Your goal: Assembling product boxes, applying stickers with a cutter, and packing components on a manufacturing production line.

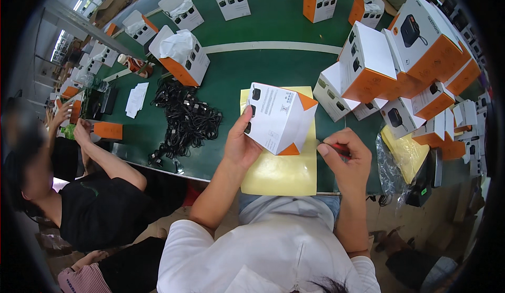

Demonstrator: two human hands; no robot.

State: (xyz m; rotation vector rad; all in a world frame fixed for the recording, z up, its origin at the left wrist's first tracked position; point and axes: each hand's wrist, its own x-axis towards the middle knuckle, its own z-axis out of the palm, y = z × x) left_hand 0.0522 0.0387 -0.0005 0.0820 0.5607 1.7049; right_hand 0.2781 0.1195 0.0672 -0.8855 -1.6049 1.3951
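My left hand (242,144) is wrapped round the left side of a white-and-orange cardboard box (276,115). The box is tilted above a yellow sheet (279,180) at the table's front edge, and orange corners show on its right side. My right hand (348,156) is closed round a slim red-and-dark tool (342,150), just right of the sheet. Fingers hide most of that tool, so its kind is unclear. Box and right hand are a short gap apart.
Stacked boxes (366,64) crowd the right, beside a yellow packet in clear plastic (402,153). Left of me lie tangled black cables (189,117), white papers (137,99) and an opened box (184,56). More opened boxes line the back. A co-worker (100,198) sits at left.
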